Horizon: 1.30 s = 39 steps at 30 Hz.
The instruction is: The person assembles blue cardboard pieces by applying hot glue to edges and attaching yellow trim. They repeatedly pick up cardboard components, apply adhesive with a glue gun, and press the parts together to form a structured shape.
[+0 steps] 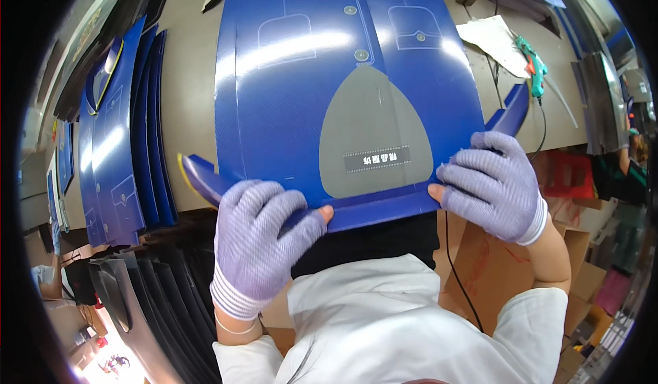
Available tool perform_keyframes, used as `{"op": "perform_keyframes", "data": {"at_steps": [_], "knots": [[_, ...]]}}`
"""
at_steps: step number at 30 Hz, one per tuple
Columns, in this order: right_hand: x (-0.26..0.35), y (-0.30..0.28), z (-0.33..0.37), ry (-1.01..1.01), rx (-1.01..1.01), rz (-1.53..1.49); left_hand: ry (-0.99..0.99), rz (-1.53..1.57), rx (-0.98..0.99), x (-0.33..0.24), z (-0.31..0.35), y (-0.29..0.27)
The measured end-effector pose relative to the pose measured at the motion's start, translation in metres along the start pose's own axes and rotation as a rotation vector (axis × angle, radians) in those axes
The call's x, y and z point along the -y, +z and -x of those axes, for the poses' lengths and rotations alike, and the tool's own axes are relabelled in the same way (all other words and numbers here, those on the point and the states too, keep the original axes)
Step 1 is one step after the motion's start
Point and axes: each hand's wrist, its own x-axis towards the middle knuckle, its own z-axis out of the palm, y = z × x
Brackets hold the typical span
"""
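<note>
A large glossy blue cardboard sheet (274,117) printed like a jacket, with pocket outlines and round buttons, lies in front of me. A grey rounded-triangle area (373,130) with a dark label is near its close edge. Along that edge runs a folded blue collar-shaped strip (384,209), its curved ends sticking out past both sides. My left hand (260,230), in a lilac knit glove with the thumb tip bare, grips the strip left of the grey area. At the right, my similarly gloved right hand (497,189) closes over the strip, thumb on its near part.
Several blue printed sheets (113,151) stand at the left of the table. A teal glue gun (534,69) with a cord rests by white paper (493,41) at the right. Black sheets (171,295) are stacked lower left. Cardboard boxes (486,274) stand below the table's right side.
</note>
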Motion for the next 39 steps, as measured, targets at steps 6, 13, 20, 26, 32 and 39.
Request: {"op": "perform_keyframes", "data": {"at_steps": [6, 13, 20, 26, 32, 39], "knots": [[-0.011, 0.011, -0.003, 0.043, 0.126, 0.004, -0.068, -0.040, 0.061, 0.012, -0.009, 0.023], [-0.013, 0.014, -0.008, 0.068, 0.144, -0.062, -0.099, -0.043, 0.131, 0.011, -0.016, 0.024], [-0.013, 0.011, -0.009, 0.079, 0.236, -0.067, -0.166, -0.040, 0.153, 0.009, -0.016, 0.026], [-0.010, 0.012, -0.012, 0.123, 0.239, -0.130, -0.161, -0.045, 0.160, 0.007, -0.019, 0.025], [-0.009, 0.017, -0.012, 0.131, 0.197, -0.150, -0.141, -0.069, 0.130, 0.004, -0.019, 0.023], [-0.005, 0.019, -0.012, 0.152, 0.184, -0.165, -0.196, -0.087, 0.105, -0.007, -0.014, 0.024]]}}
